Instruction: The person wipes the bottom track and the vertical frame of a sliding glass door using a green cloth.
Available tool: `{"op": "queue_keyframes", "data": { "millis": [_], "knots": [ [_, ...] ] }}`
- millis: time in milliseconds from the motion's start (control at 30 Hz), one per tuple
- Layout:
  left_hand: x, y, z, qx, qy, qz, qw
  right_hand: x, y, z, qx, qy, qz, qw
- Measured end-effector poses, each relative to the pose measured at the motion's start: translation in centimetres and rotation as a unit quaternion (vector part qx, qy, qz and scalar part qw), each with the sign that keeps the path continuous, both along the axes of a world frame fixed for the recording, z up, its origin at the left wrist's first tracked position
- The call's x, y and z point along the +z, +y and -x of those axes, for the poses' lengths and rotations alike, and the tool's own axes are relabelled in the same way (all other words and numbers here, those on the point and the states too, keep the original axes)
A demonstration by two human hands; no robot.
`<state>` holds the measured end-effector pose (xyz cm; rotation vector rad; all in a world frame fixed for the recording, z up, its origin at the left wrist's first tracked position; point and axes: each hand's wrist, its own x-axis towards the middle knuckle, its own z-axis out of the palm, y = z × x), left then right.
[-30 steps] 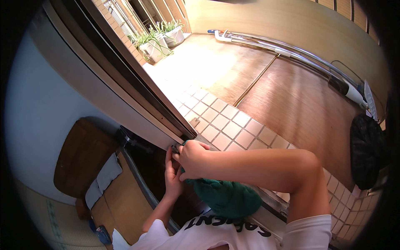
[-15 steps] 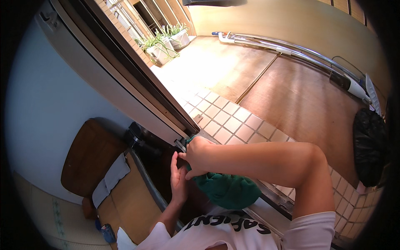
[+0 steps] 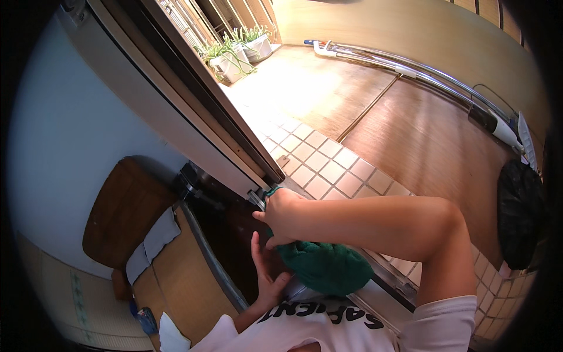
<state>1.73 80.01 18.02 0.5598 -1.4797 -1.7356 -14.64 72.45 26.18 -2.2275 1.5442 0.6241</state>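
My right hand [image 3: 285, 212] is closed around a dark green cloth [image 3: 328, 267] and presses it against the lower corner of a sliding door frame [image 3: 193, 117]. A bit of green shows above the knuckles, and the rest of the cloth bunches under my wrist. My left hand [image 3: 265, 273] is just below, fingers apart and palm toward the dark gap beside the door, holding nothing. The metal door track [image 3: 390, 276] runs off to the lower right under my right forearm.
Beyond the track lie a strip of pale tiles [image 3: 328, 164] and a wooden floor [image 3: 422, 135]. White planters with green plants [image 3: 231, 58] stand far back. A long metal pole [image 3: 410, 70] lies along the wall; a black round object [image 3: 519, 217] at right. A brown wooden seat [image 3: 120, 211] at left.
My left hand has dropped from the door's corner to a spot below my right hand and spread its fingers. The right hand stays at the corner with the cloth.
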Motion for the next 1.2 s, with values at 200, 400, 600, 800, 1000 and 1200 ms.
{"op": "queue_keyframes", "data": {
  "millis": [200,400,600,800,1000,1200],
  "knots": [
    [-0.1,-0.1,0.4,-0.033,-0.026,-0.005,0.999,0.5,-1.9,-1.5,-0.021,0.087,0.027,0.996],
    [0.1,-0.1,1.0,-0.024,-0.030,0.018,0.999,-3.0,-2.2,-0.3,-0.014,-0.001,0.013,1.000],
    [0.1,-1.2,1.4,-0.041,-0.051,0.059,0.996,-1.0,-2.6,-2.2,-0.023,0.171,0.043,0.984],
    [0.9,-0.3,1.8,0.027,-0.083,0.066,0.994,-0.9,-1.4,-0.9,0.013,0.083,0.016,0.996],
    [0.5,-0.8,2.2,0.031,-0.059,0.067,0.995,-0.9,-2.4,-1.2,-0.003,0.102,0.066,0.993],
    [-1.5,-0.6,0.3,0.003,-0.012,0.131,0.991,-0.7,-2.5,-0.3,0.038,-0.017,-0.025,0.999]
  ]
}}
